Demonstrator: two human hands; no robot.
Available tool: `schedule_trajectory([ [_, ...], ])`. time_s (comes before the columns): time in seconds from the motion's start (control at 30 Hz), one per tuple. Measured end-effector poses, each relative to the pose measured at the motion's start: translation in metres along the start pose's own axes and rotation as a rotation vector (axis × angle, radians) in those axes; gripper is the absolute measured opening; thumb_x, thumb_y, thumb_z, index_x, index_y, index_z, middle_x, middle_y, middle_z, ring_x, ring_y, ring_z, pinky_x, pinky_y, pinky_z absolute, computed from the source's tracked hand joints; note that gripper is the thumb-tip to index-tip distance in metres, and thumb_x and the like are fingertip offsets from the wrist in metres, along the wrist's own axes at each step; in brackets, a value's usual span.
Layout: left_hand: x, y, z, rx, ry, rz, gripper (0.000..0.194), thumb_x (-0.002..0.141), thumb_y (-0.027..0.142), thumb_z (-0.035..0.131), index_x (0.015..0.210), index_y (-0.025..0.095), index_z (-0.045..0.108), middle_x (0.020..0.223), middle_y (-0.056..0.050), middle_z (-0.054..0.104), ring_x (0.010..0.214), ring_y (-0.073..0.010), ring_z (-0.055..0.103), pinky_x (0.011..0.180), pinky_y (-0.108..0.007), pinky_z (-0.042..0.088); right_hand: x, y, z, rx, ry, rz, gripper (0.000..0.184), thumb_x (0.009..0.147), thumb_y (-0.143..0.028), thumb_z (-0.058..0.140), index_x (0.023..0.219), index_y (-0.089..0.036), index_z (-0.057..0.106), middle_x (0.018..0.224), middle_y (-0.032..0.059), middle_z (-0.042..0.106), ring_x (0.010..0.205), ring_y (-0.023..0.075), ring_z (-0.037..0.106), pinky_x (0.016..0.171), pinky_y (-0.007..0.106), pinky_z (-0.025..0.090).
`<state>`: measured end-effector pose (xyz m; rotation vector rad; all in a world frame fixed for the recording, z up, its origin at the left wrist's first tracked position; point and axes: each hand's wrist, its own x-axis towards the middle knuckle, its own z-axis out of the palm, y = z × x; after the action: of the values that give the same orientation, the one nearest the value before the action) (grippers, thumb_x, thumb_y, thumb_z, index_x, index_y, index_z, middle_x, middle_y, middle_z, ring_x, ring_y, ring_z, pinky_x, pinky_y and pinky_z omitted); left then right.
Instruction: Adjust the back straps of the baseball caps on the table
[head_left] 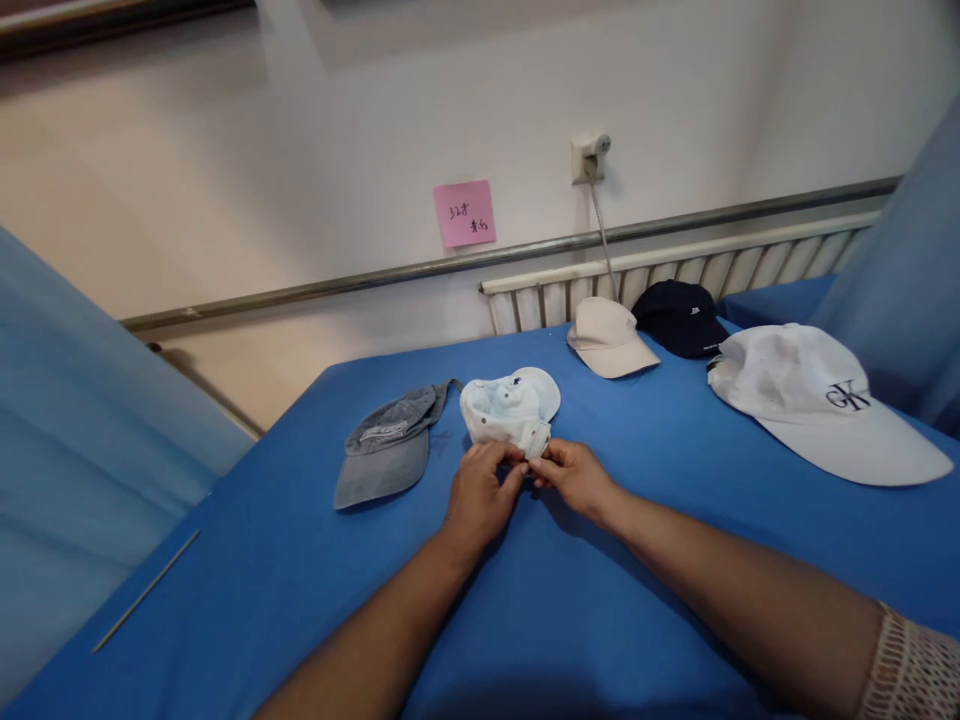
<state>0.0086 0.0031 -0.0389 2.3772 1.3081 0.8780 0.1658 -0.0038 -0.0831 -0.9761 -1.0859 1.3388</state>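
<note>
A small white cap (510, 405) lies on the blue cloth-covered table (615, 590), its back strap turned toward me. My left hand (478, 492) and my right hand (574, 473) meet at that rear strap, both with fingers pinched closed on it. A grey cap (386, 448) rests just to the left of the white one, a little apart from my left hand.
A beige cap (609, 338) and a dark navy cap (680, 316) sit at the far edge by a radiator (675, 275). A large white cap with a dark logo (814, 400) lies at the right. A pink note (464, 213) hangs on the wall.
</note>
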Motion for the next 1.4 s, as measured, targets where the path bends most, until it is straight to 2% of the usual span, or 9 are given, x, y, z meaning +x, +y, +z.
schedule_trajectory([
  [0.37,0.001,-0.004,0.001,-0.063,0.004,0.033,0.010,0.083,0.022,0.060,0.091,0.020,0.066,0.090,-0.003,0.068,0.089,-0.0191,0.060,0.081,-0.033,0.046,0.001,0.009,0.001,-0.134,0.041,-0.052,0.024,0.076,-0.040,0.063,0.084,-0.017,0.064,0.072,0.0018,0.064,0.060,0.0131,0.054,0.059,0.027,0.044],
  [0.53,0.000,-0.003,0.002,-0.091,0.051,0.061,0.011,0.087,0.023,0.056,0.093,0.020,0.064,0.092,-0.004,0.066,0.091,-0.0190,0.059,0.083,-0.034,0.047,-0.001,0.004,-0.001,-0.308,0.057,-0.099,0.015,0.078,-0.033,0.062,0.076,-0.019,0.064,0.063,-0.0010,0.060,0.055,0.0121,0.049,0.054,0.025,0.038],
  [0.73,-0.003,0.007,-0.003,-0.072,0.125,0.110,0.013,0.087,0.026,0.058,0.099,0.019,0.060,0.097,-0.005,0.064,0.093,-0.0189,0.059,0.086,-0.034,0.047,-0.009,-0.006,0.001,-0.516,0.017,-0.221,0.009,0.080,-0.023,0.057,0.073,-0.021,0.062,0.064,-0.0018,0.059,0.056,0.0121,0.046,0.054,0.025,0.032],
  [0.83,-0.002,0.008,-0.003,-0.007,0.095,0.108,0.020,0.085,0.028,0.061,0.103,0.019,0.060,0.100,-0.006,0.064,0.096,-0.0203,0.058,0.089,-0.035,0.046,-0.012,-0.009,0.001,-0.633,-0.005,-0.251,0.012,0.078,-0.017,0.055,0.067,-0.021,0.057,0.063,-0.0017,0.056,0.056,0.0123,0.044,0.055,0.026,0.030],
  [0.93,0.000,0.005,-0.003,0.013,0.056,0.093,0.025,0.084,0.027,0.061,0.107,0.018,0.059,0.105,-0.007,0.064,0.098,-0.0211,0.058,0.089,-0.036,0.046,-0.012,-0.012,0.000,-0.662,-0.051,-0.310,0.013,0.076,-0.012,0.054,0.066,-0.021,0.056,0.069,-0.0004,0.055,0.064,0.0140,0.048,0.061,0.026,0.034],
  [1.07,0.002,0.001,-0.003,-0.003,0.048,0.052,0.025,0.083,0.025,0.059,0.107,0.018,0.060,0.102,-0.006,0.066,0.094,-0.0202,0.061,0.084,-0.035,0.049,-0.014,-0.015,0.005,-0.453,-0.064,-0.297,0.015,0.076,-0.011,0.054,0.080,-0.022,0.064,0.085,0.0017,0.061,0.081,0.0170,0.056,0.075,0.030,0.041],
  [1.2,0.001,0.002,-0.004,-0.016,0.054,0.047,0.022,0.083,0.022,0.057,0.104,0.019,0.061,0.098,-0.005,0.067,0.090,-0.0191,0.062,0.082,-0.033,0.049,-0.016,-0.020,0.007,0.061,-0.074,-0.014,0.016,0.076,-0.025,0.064,0.091,-0.020,0.068,0.089,0.0036,0.066,0.082,0.0176,0.059,0.076,0.030,0.044],
  [1.3,-0.001,0.005,-0.004,0.022,0.023,0.084,0.022,0.082,0.021,0.057,0.104,0.020,0.061,0.097,-0.005,0.067,0.090,-0.0199,0.061,0.082,-0.033,0.048,-0.014,-0.022,0.000,0.435,-0.079,0.177,0.021,0.073,-0.033,0.073,0.089,-0.018,0.069,0.087,0.0043,0.067,0.081,0.0160,0.060,0.072,0.027,0.044],
  [1.4,-0.002,0.008,-0.003,0.042,-0.007,0.133,0.023,0.082,0.020,0.057,0.104,0.021,0.062,0.099,-0.006,0.067,0.092,-0.0209,0.060,0.084,-0.035,0.047,-0.008,-0.021,-0.009,0.606,-0.016,0.265,0.020,0.068,-0.028,0.079,0.081,-0.018,0.067,0.079,0.0020,0.066,0.073,0.0133,0.059,0.065,0.024,0.044],
])
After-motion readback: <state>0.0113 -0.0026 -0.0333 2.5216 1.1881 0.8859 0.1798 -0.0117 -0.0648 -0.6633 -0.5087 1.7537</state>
